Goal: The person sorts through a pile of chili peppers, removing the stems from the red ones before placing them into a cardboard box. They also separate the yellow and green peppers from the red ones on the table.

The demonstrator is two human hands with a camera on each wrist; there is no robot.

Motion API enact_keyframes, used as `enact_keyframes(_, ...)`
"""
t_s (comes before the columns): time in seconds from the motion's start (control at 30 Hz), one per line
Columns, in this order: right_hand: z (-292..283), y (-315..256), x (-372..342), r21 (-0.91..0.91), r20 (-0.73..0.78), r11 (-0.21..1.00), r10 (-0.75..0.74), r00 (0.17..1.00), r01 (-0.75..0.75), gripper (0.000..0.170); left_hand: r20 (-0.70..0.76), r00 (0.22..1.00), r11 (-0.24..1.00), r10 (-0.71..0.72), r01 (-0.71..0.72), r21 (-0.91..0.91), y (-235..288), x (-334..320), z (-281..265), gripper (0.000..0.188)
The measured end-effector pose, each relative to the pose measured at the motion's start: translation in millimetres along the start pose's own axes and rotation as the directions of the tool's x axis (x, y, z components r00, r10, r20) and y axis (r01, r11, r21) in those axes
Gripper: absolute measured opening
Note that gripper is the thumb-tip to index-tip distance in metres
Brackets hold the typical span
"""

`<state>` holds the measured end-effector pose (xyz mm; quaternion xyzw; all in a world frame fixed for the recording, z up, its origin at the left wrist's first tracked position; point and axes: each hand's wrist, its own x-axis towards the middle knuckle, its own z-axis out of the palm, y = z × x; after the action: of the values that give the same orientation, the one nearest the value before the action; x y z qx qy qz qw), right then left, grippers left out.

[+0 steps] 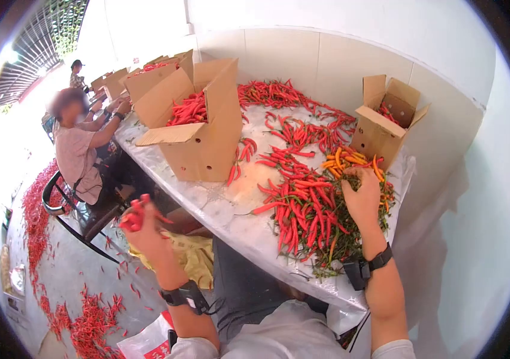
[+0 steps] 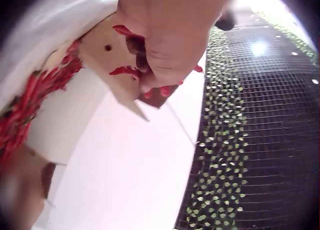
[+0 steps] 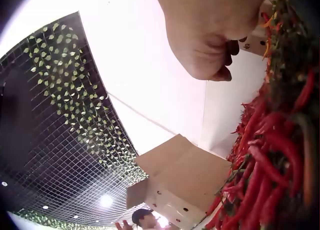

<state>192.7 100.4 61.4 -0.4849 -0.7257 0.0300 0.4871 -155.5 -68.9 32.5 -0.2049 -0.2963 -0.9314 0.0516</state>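
My left hand (image 1: pixel 152 239) is raised beyond the table's near edge, its fingers curled round several red chilies (image 1: pixel 137 216); red tips also stick out past the fingers in the left wrist view. Bent at the fingers, my right hand (image 1: pixel 364 194) is over the pile's right side, by the orange chilies (image 1: pixel 344 159) and green stems (image 1: pixel 350 224). Whether it pinches one, I cannot tell; its fingertips are partly hidden in the right wrist view (image 3: pixel 227 64). Red chilies (image 1: pixel 306 209) lie heaped left of it.
A large open carton (image 1: pixel 204 157) with red chilies stands at the table's left, a smaller one (image 1: pixel 377 137) at the back right. More cartons line the far left, where a seated person (image 1: pixel 81 143) works. Red chilies (image 1: pixel 90 323) cover parts of the floor. A yellow cloth (image 1: pixel 189 257) lies below the table edge.
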Motion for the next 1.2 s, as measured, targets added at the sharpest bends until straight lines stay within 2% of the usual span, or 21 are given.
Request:
enact_keyframes(0.1, 7, 2, -5, -0.029, -0.002, 0.999, -0.034, 0.999, 0.034, 0.019, -0.156, 0.979, 0.944, 0.132, -0.076, 0.322, 29, 18, -14, 0.02)
enact_keyframes(0.2, 8, 1, -3, 0.006, -0.003, 0.999, -0.032, 0.999, 0.032, 0.019, -0.229, 0.935, 0.935, 0.269, -0.198, 0.293, 37, 17, -6, 0.02)
enact_keyframes(0.3, 4, -3, -2, 0.041, -0.018, 0.999, -0.026, 1.0, 0.026, 0.018, -0.293, 0.897, 0.881, 0.332, -0.182, 0.437, 8, 31, -39, 0.022)
enact_keyframes(0.4, 4, -2, -5, 0.056, -0.016, 0.997, -0.051, 0.999, 0.052, 0.017, -0.2, 0.973, 0.761, 0.117, 0.042, 0.648, -43, 47, -69, 0.026)
enact_keyframes(0.5, 3, -5, -4, 0.136, 0.039, 0.986, -0.099, 0.994, 0.093, 0.016, -0.253, 0.966, 0.823, -0.057, 0.189, 0.536, -98, 33, -118, 0.027)
enact_keyframes(0.57, -1, -14, -4, 0.223, 0.174, 0.974, 0.0, 0.985, -0.039, 0.015, -0.213, 0.976, 0.801, -0.045, 0.163, 0.575, -93, 6, -103, 0.025)
enact_keyframes(0.6, 1, -15, -8, 0.233, 0.185, 0.972, -0.027, 0.982, -0.017, 0.015, -0.156, 0.987, 0.836, -0.044, 0.122, 0.535, -95, -6, -96, 0.023)
enact_keyframes(0.7, 5, -17, -8, 0.24, 0.28, 0.97, -0.116, 0.953, 0.047, 0.017, -0.13, 0.96, 0.849, -0.249, 0.281, 0.447, -68, -37, -40, 0.02)
enact_keyframes(0.73, 3, -21, -7, 0.225, 0.334, 0.973, -0.124, 0.934, 0.049, 0.018, -0.075, 0.986, 0.93, -0.152, 0.168, 0.326, -64, -48, -12, 0.019)
enact_keyframes(0.77, 3, -25, -10, 0.212, 0.391, 0.976, -0.127, 0.912, 0.045, 0.019, -0.023, 0.974, 0.912, -0.225, 0.218, 0.346, -55, -58, 6, 0.019)
enact_keyframes(0.83, 7, -29, -16, 0.23, 0.371, 0.965, -0.206, 0.905, 0.125, 0.021, 0.077, 0.928, 0.867, -0.366, 0.31, 0.391, -42, -76, 31, 0.019)
enact_keyframes(0.9, 11, -31, -20, 0.231, 0.351, 0.937, -0.331, 0.876, 0.262, 0.022, 0.255, 0.804, 0.784, -0.537, 0.364, 0.503, -45, -87, 43, 0.021)
enact_keyframes(0.93, 10, -34, -20, 0.209, 0.407, 0.934, -0.352, 0.843, 0.289, 0.02, 0.334, 0.717, 0.74, -0.612, 0.37, 0.561, -46, -92, 50, 0.022)
enact_keyframes(0.97, 10, -35, -22, 0.184, 0.428, 0.934, -0.358, 0.83, 0.307, 0.02, 0.346, 0.66, 0.693, -0.667, 0.378, 0.614, -40, -97, 62, 0.025)
enact_keyframes(1.03, 12, -35, -26, 0.134, 0.472, 0.93, -0.363, 0.803, 0.341, 0.019, 0.41, 0.67, 0.693, -0.619, 0.222, 0.686, -47, -106, 65, 0.025)
enact_keyframes(1.1, 16, -31, -26, 0.124, 0.474, 0.924, -0.375, 0.797, 0.361, 0.017, 0.514, 0.646, 0.665, -0.564, -0.014, 0.747, -41, -107, 71, 0.026)
enact_keyframes(1.2, 16, -26, -26, 0.093, 0.459, 0.937, -0.34, 0.821, 0.336, 0.015, 0.647, 0.526, 0.559, -0.552, -0.342, 0.755, -39, -104, 74, 0.028)
